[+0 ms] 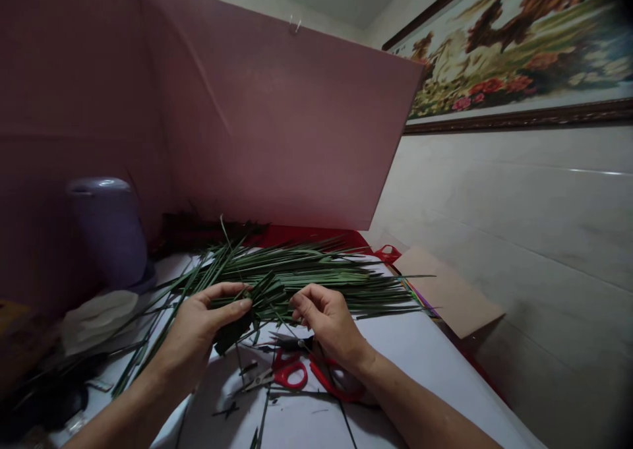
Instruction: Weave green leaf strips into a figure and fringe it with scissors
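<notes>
Pink panels close off the back of the room, smooth but for a slanting crease, and a pale, faintly glossy wall runs down the right side beneath a framed horse picture. Across the white-covered table, 2 bare hands work near the middle. Between them sits a folded leaf bundle, its long axis appearing to slant from a dark, broad end at lower left up to a fan of pointed ends at upper right. It lies against the fingers of the left hand, the nearer of the 2, which pinch it between thumb and fingertips. From the right hand, the bundle lies to the left, just beside the fingertips; those fingers are drawn narrow, though I cannot tell whether a thin strip is caught in them.

Behind, long leaf blades lie mostly crosswise in a loose heap: flat, narrow, slightly shiny, tapering to points. Below the hands are what look like 2 cutting tools: a smaller red-handled pair, its loops of smooth plastic, and larger scissors, partly hidden under the right wrist. Dark leaf scraps dot the covering.
</notes>
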Motion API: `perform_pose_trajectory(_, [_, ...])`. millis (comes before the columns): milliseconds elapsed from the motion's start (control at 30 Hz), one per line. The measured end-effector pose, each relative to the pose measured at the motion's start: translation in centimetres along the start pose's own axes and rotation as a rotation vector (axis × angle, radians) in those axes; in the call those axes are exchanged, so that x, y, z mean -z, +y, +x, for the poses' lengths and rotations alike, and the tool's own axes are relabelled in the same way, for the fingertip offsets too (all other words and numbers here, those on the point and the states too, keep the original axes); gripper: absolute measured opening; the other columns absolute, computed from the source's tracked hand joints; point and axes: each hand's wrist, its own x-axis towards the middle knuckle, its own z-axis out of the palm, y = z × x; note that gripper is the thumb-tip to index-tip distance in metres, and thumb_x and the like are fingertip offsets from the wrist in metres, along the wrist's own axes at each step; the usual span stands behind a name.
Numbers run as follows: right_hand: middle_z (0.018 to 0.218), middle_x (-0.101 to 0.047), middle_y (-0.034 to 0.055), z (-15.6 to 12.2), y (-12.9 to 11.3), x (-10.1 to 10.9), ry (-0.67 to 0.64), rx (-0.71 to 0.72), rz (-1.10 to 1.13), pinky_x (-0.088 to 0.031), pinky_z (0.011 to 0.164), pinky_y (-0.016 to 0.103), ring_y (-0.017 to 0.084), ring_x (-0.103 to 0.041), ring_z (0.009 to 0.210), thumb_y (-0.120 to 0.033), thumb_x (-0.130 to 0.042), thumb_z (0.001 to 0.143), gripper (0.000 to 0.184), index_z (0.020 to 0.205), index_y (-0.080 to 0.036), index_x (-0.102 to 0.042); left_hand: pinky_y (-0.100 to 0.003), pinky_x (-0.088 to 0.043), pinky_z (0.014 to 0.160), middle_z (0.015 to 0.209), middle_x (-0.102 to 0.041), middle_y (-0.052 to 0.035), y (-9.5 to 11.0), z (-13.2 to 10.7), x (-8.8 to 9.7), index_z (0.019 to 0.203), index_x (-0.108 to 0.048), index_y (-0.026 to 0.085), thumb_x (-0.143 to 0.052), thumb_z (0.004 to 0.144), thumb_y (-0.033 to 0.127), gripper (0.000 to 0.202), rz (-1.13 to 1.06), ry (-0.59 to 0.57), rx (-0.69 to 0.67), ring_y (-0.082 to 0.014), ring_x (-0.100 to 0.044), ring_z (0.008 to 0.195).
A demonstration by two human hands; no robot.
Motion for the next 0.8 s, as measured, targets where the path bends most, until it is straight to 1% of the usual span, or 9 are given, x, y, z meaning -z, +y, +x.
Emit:
perform_pose_trajectory(100, [0.066,-0.057,0.0001,-0.5,-0.5,0.1,0.085,0.138,-0.195,-0.038,0.060,0.023,0.011,-0.050,0.063,-0.030,-0.049,0.086,0.022,0.073,-0.016,-0.059,-0.020,-0.044,0.051,0.060,-0.067,0.0009,-0.1,0.3,0.3,0.086,-0.066,0.015,-0.077,0.057,0.019,0.031,0.009,0.007,-0.048,-0.0106,-0.059,0.052])
perform_pose_trajectory(167, [0.067,-0.057,0.0005,-0.3,-0.7,0.2,0.125,0.193,-0.232,-0.039,0.062,0.024,0.012,-0.051,0.065,-0.029,-0.049,0.086,0.020,0.074,-0.016,-0.059,-0.021,-0.045,0.054,0.062,-0.068,0.0009,-0.2,0.5,0.5,0.085,-0.066,0.016,-0.077,0.057,0.019,0.030,0.011,0.000,-0.096,-0.0110,-0.060,0.055])
perform_pose_trajectory(300, [0.065,-0.059,0.0017,1.0,-1.0,1.1,0.204,0.085,-0.090,-0.041,0.055,0.024,0.012,-0.052,0.058,-0.033,-0.050,0.083,0.020,0.076,-0.015,-0.057,-0.021,-0.045,0.059,0.066,-0.068,0.0009,-0.2,0.8,0.9,0.083,-0.067,0.016,-0.077,0.057,0.022,0.029,0.034,0.012,-0.199,-0.0115,-0.060,0.060])
perform_pose_trajectory(367, [0.064,-0.058,0.0017,1.6,-1.4,2.0,0.196,0.017,-0.044,-0.042,0.053,0.023,0.013,-0.054,0.058,-0.032,-0.051,0.080,0.018,0.076,-0.015,-0.056,-0.020,-0.044,0.058,0.065,-0.068,0.0011,-0.2,0.7,1.1,0.082,-0.068,0.016,-0.077,0.057,0.023,0.028,0.051,0.025,-0.232,-0.0113,-0.059,0.059])
perform_pose_trajectory(433, [0.065,-0.058,0.0016,1.6,-2.1,3.1,0.114,-0.008,-0.123,-0.042,0.054,0.024,0.014,-0.055,0.061,-0.026,-0.050,0.079,0.012,0.075,-0.016,-0.057,-0.020,-0.044,0.057,0.064,-0.068,0.0010,-0.1,0.7,1.1,0.081,-0.068,0.016,-0.077,0.057,0.023,0.027,0.059,0.025,-0.246,-0.0113,-0.059,0.059])
perform_pose_trajectory(500, [0.068,-0.060,0.0017,0.8,-2.7,4.1,-0.027,-0.008,-0.315,-0.041,0.057,0.024,0.014,-0.055,0.063,-0.017,-0.048,0.076,0.012,0.073,-0.016,-0.059,-0.021,-0.045,0.057,0.064,-0.068,0.0004,0.0,0.6,1.1,0.081,-0.068,0.015,-0.078,0.056,0.022,0.028,0.037,0.024,-0.236,-0.0119,-0.060,0.059])
perform_pose_trajectory(567, [0.073,-0.062,0.0027,-0.6,-3.2,4.9,-0.182,0.014,-0.535,-0.041,0.063,0.026,0.015,-0.055,0.069,-0.010,-0.046,0.072,0.016,0.074,-0.016,-0.061,-0.021,-0.046,0.057,0.064,-0.068,-0.0001,0.1,0.6,1.0,0.079,-0.068,0.015,-0.079,0.053,0.019,0.029,-0.033,0.025,-0.177,-0.0123,-0.061,0.058])
perform_pose_trajectory(667, [0.087,-0.061,0.0050,-3.0,-3.2,5.4,-0.369,0.051,-0.764,-0.040,0.070,0.027,0.016,-0.054,0.079,-0.008,-0.049,0.070,0.022,0.088,-0.017,-0.059,-0.021,-0.047,0.052,0.062,-0.068,-0.0005,0.3,0.5,0.8,0.079,-0.066,0.015,-0.078,0.052,0.015,0.030,-0.123,0.001,-0.075,-0.0121,-0.061,0.053])
perform_pose_trajectory(800, [0.091,-0.056,0.0063,-4.6,-2.8,5.5,-0.447,0.085,-0.881,-0.039,0.067,0.025,0.016,-0.050,0.079,-0.012,-0.049,0.074,0.016,0.089,-0.017,-0.053,-0.020,-0.048,0.050,0.060,-0.067,-0.0007,0.5,0.3,0.9,0.079,-0.066,0.014,-0.076,0.055,0.013,0.026,-0.146,-0.049,-0.038,-0.0112,-0.060,0.050])
